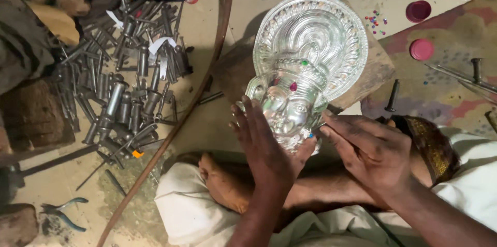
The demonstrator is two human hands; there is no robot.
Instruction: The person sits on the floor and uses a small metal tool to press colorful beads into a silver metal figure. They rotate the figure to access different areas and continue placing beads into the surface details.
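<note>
An embossed silver face mask [305, 61] with a wide fanned halo and small red and green stones rests on a wooden block [373, 71]. My left hand [266, 143] cups the chin from the left side, fingers spread against the cheek. My right hand [370, 148] grips the lower right edge of the mask, thumb near the jaw. Both hands hold the piece above my crossed legs, which are wrapped in white cloth [196, 211].
A heap of metal punches and chisels [129, 76] covers the floor at left. A thin brown hose [199, 92] runs diagonally. Pliers [64, 213] lie at lower left. Two red lids [419, 11], loose beads [376, 21] and metal rods [455, 73] lie on the patterned mat at right.
</note>
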